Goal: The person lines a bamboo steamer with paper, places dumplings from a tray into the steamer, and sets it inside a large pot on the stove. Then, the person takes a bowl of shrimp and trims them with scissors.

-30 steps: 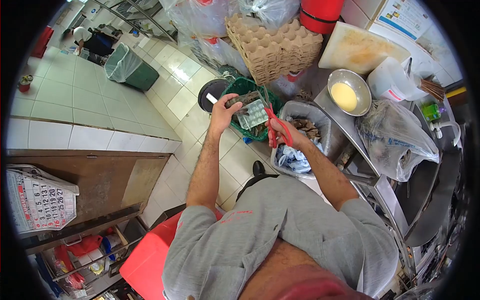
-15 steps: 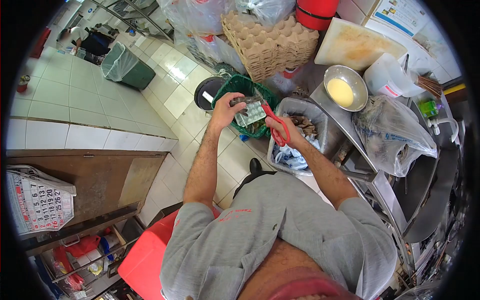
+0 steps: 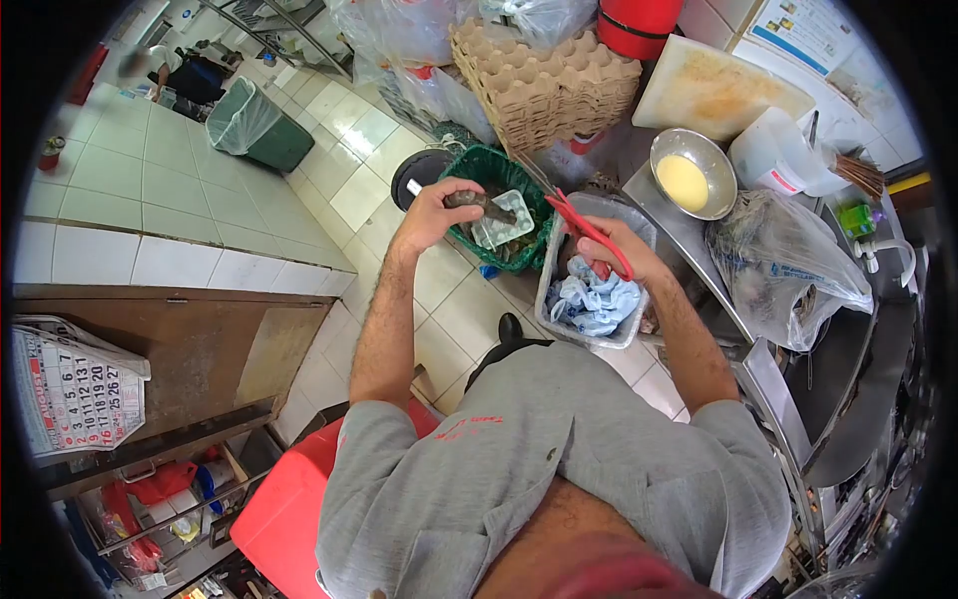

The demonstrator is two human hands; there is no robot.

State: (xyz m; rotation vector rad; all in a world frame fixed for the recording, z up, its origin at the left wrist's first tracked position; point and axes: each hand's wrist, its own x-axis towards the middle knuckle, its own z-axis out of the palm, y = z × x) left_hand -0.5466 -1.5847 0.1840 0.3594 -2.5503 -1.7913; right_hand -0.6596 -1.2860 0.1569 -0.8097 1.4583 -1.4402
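Observation:
My left hand (image 3: pixel 436 217) is closed round one end of a shrimp (image 3: pixel 481 206), dark grey-brown and tapering. Below it, a whitish translucent tray (image 3: pixel 507 232) sits in a green-lined basket (image 3: pixel 527 262). Over the grey bin (image 3: pixel 544 315), my right hand (image 3: pixel 621 250) grips red-handled scissors (image 3: pixel 589 230). Their blades point up and left, apart from the shrimp. Pale blue crumpled plastic (image 3: pixel 596 299) lies in that bin.
Stacked egg trays (image 3: pixel 544 75) stand beyond the basket. On the steel counter at right are a metal bowl (image 3: pixel 691 173) of yellow liquid and a filled plastic bag (image 3: pixel 783 265). A red box (image 3: pixel 289 489) is at my left; a person (image 3: pixel 190 75) is far off.
My right hand has drawn the scissors right, away from the shrimp and over the grey bin. My left hand has shifted slightly left, still holding the shrimp.

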